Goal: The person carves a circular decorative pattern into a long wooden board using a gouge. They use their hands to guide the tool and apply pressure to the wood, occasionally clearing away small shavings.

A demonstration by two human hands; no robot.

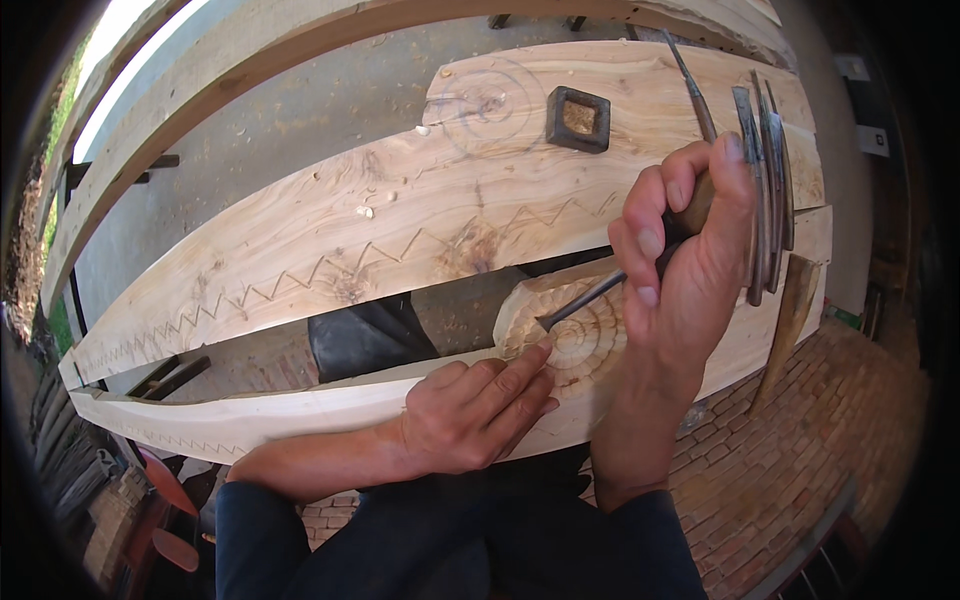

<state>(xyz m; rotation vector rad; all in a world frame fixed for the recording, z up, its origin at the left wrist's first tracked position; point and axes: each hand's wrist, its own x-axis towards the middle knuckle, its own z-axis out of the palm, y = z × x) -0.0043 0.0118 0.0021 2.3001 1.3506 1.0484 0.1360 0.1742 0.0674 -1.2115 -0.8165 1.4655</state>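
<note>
My right hand (685,250) is wrapped round the handle of a carving chisel (592,296). Its blade slants down to the left, with the cutting edge on a carved round rosette (575,350) of ringed petals. My left hand (475,408) rests on the wood just left of the rosette, fingers bent slightly and laid side by side. The index fingertip lies at the chisel's edge, apparently touching it; my left thumb is hidden. The rosette belongs to the nearer pale wooden board (310,418), partly covered by my hands.
A second wooden board (400,205) with a zigzag line and a drawn circle lies beyond a gap. It bears a dark square hollow block (578,120) and wood chips (365,212). Several chisels (765,200) lie right, near a wooden handle (783,335). Brick floor (790,430) shows below.
</note>
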